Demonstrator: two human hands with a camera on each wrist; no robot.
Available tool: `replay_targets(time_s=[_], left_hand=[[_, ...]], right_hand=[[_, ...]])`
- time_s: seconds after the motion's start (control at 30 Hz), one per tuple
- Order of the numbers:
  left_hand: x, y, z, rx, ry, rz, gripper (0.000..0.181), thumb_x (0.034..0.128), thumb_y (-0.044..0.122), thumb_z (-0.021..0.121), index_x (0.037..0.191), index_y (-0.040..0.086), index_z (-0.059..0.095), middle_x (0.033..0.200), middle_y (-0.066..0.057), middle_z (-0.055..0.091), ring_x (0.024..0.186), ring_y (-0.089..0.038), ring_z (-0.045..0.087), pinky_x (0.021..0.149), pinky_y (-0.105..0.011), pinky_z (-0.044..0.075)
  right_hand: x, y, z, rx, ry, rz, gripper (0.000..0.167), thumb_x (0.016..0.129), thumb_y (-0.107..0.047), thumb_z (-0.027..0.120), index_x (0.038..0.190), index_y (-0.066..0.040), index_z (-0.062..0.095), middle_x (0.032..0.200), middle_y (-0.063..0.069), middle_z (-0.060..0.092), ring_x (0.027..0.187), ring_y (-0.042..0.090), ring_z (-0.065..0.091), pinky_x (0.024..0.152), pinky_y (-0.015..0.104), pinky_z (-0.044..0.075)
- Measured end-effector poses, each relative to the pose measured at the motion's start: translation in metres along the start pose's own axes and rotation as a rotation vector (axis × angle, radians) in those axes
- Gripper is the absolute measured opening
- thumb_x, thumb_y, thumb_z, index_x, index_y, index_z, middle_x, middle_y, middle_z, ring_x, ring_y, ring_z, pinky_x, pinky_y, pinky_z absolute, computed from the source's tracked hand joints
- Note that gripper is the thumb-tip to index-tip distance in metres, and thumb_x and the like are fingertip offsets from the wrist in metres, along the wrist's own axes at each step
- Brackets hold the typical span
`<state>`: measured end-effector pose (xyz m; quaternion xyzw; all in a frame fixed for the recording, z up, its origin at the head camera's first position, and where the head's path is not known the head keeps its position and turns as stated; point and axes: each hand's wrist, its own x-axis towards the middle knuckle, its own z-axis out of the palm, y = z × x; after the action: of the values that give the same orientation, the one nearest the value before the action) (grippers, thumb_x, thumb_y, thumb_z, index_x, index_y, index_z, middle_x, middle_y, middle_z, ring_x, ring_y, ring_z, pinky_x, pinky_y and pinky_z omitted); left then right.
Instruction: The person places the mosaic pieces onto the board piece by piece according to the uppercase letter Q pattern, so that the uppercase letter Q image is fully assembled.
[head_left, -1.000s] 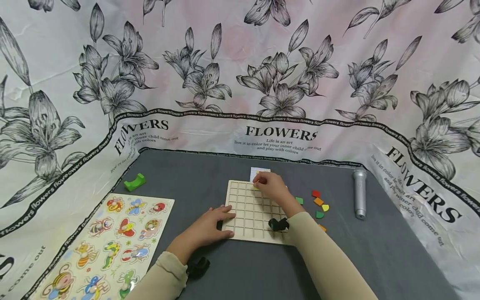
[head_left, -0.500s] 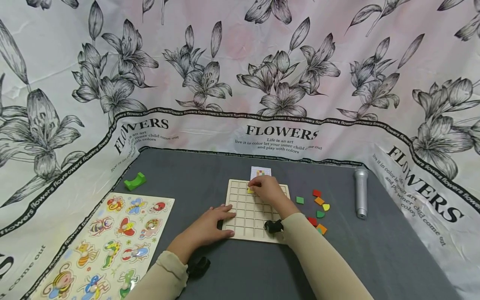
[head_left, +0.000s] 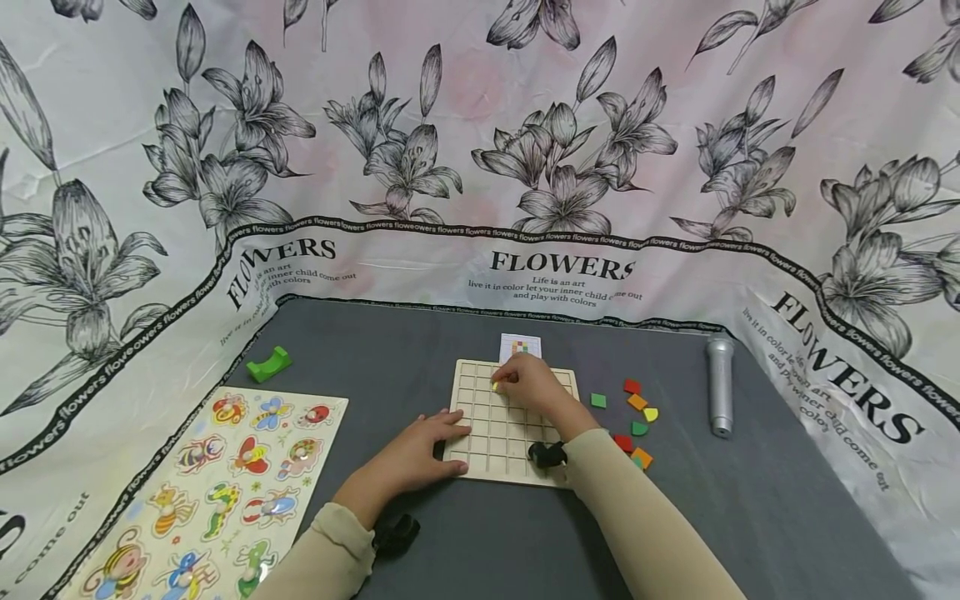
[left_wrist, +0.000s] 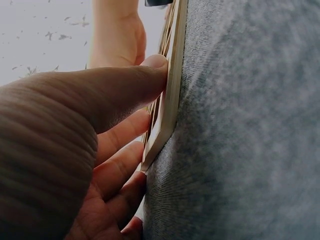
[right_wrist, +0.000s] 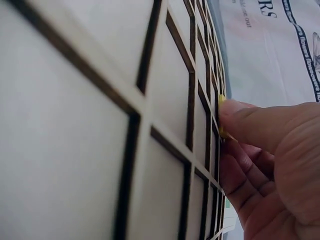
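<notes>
A pale wooden grid board (head_left: 487, 437) lies on the grey table. My left hand (head_left: 408, 454) rests at its left edge with the fingers spread; in the left wrist view the thumb (left_wrist: 135, 82) presses on the near edge of the board. My right hand (head_left: 534, 387) is over the upper part of the grid and pinches a small yellow piece (right_wrist: 221, 107) between thumb and fingers, down at the grid. The fingers hide most of that piece. Just behind the board stands a small white card (head_left: 519, 342) with a pattern of coloured squares.
Right of the board lie a green square (head_left: 597, 401) and several loose red, orange, yellow and green pieces (head_left: 637, 402). A silver cylinder (head_left: 721, 387) is farther right. On the left are an insect picture board (head_left: 255, 446) and a green curved block (head_left: 269, 365). A flowered cloth surrounds the table.
My right hand has moved a little left and down over the grid with the yellow piece, uncovering the card's pattern. The left hand has stayed at the board's edge.
</notes>
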<state>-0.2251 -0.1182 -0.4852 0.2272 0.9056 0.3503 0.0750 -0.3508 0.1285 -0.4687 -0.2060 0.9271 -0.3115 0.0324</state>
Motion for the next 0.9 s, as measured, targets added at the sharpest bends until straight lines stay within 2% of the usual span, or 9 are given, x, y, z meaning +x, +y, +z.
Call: replay_targets(time_s=[0.23, 0.33, 0.4, 0.53, 0.67, 0.77, 0.9], left_hand=[[0.001, 0.003, 0.0, -0.01, 0.002, 0.009, 0.06, 0.0959, 0.024, 0.085, 0.15, 0.004, 0.067, 0.169, -0.019, 0.049, 0.162, -0.044, 0.038, 0.134, -0.071, 0.021], [0.001, 0.004, 0.0, -0.003, -0.001, 0.007, 0.06, 0.0965, 0.024, 0.085, 0.15, 0.004, 0.066, 0.169, -0.019, 0.049, 0.162, -0.044, 0.038, 0.134, -0.07, 0.021], [0.001, 0.004, 0.001, -0.002, -0.004, 0.007, 0.06, 0.0966, 0.024, 0.085, 0.15, 0.004, 0.066, 0.169, -0.02, 0.049, 0.162, -0.044, 0.038, 0.134, -0.07, 0.021], [0.0, 0.004, 0.002, -0.012, -0.008, 0.011, 0.061, 0.0963, 0.023, 0.085, 0.15, 0.003, 0.066, 0.169, -0.021, 0.048, 0.161, -0.045, 0.038, 0.134, -0.07, 0.02], [-0.001, 0.004, 0.003, -0.019, -0.01, 0.007, 0.061, 0.096, 0.023, 0.085, 0.15, 0.003, 0.065, 0.169, -0.02, 0.048, 0.161, -0.045, 0.038, 0.135, -0.07, 0.02], [-0.001, 0.003, 0.002, -0.015, -0.01, 0.0, 0.062, 0.0959, 0.024, 0.085, 0.151, 0.003, 0.065, 0.169, -0.02, 0.048, 0.161, -0.044, 0.038, 0.135, -0.07, 0.02], [0.0, 0.003, 0.0, -0.004, -0.01, -0.003, 0.062, 0.096, 0.025, 0.085, 0.151, 0.004, 0.065, 0.17, -0.019, 0.048, 0.161, -0.044, 0.038, 0.135, -0.07, 0.021]], right_hand=[[-0.004, -0.002, -0.002, -0.026, -0.011, -0.015, 0.015, 0.1, -0.009, 0.08, 0.114, -0.01, 0.086, 0.11, 0.006, 0.073, 0.091, 0.018, 0.061, 0.083, 0.037, 0.057], [-0.008, 0.001, -0.006, 0.013, 0.005, -0.005, 0.025, 0.102, -0.014, 0.079, 0.126, -0.009, 0.082, 0.128, 0.011, 0.071, 0.1, 0.023, 0.066, 0.086, 0.04, 0.06], [-0.013, 0.007, -0.011, 0.063, 0.048, 0.016, 0.034, 0.104, -0.018, 0.077, 0.136, -0.009, 0.076, 0.14, 0.014, 0.065, 0.108, 0.028, 0.069, 0.089, 0.044, 0.063], [-0.026, 0.031, -0.037, 0.149, 0.175, 0.1, 0.04, 0.109, -0.02, 0.068, 0.147, -0.006, 0.068, 0.151, 0.02, 0.056, 0.124, 0.039, 0.068, 0.096, 0.053, 0.063], [-0.043, 0.062, -0.076, 0.073, 0.265, 0.233, 0.04, 0.113, -0.017, 0.057, 0.147, 0.0, 0.066, 0.148, 0.027, 0.058, 0.128, 0.044, 0.065, 0.098, 0.057, 0.06], [-0.058, 0.086, -0.103, -0.029, 0.226, 0.343, 0.043, 0.113, -0.016, 0.054, 0.149, 0.005, 0.062, 0.148, 0.033, 0.058, 0.128, 0.048, 0.063, 0.098, 0.059, 0.059], [-0.076, 0.11, -0.123, -0.134, 0.078, 0.409, 0.045, 0.11, -0.016, 0.059, 0.146, 0.013, 0.061, 0.144, 0.039, 0.06, 0.12, 0.049, 0.066, 0.094, 0.057, 0.062]])
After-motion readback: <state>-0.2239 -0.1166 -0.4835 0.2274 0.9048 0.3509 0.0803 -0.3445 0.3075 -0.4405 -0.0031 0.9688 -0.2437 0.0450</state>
